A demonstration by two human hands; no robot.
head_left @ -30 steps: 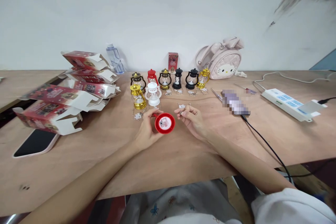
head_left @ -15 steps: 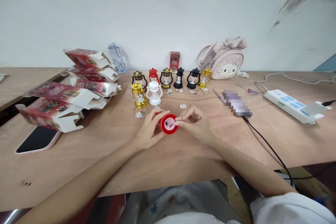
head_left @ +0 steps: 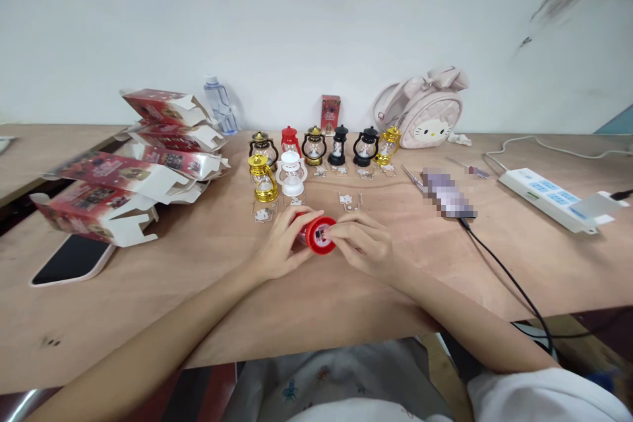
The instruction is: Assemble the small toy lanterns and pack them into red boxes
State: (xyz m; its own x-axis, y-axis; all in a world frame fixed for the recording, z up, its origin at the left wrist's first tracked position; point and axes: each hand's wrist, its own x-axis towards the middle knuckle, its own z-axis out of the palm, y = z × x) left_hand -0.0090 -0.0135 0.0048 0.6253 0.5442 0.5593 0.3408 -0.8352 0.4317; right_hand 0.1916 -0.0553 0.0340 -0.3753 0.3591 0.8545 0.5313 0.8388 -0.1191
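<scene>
My left hand [head_left: 279,244] is wrapped round a small red toy lantern [head_left: 316,235] lying on its side, its round base turned toward me. My right hand [head_left: 363,242] has its fingers pressed together against the open underside of that base; what they pinch is hidden. Just beyond my hands a small metal clip part [head_left: 347,198] lies on the wooden table [head_left: 316,303].
Finished mini lanterns stand behind: gold [head_left: 261,179], white [head_left: 290,175], and a black, red and gold row [head_left: 336,145]. Opened red cartons [head_left: 123,171] pile at left beside a phone [head_left: 69,260]. A power strip [head_left: 548,198], black cable [head_left: 499,264], pink bag [head_left: 425,112] and bottle [head_left: 220,105] lie farther off.
My right hand moved left from beside the lantern onto its base, closing over the opening. The left hand kept its hold and tilted the lantern slightly flatter.
</scene>
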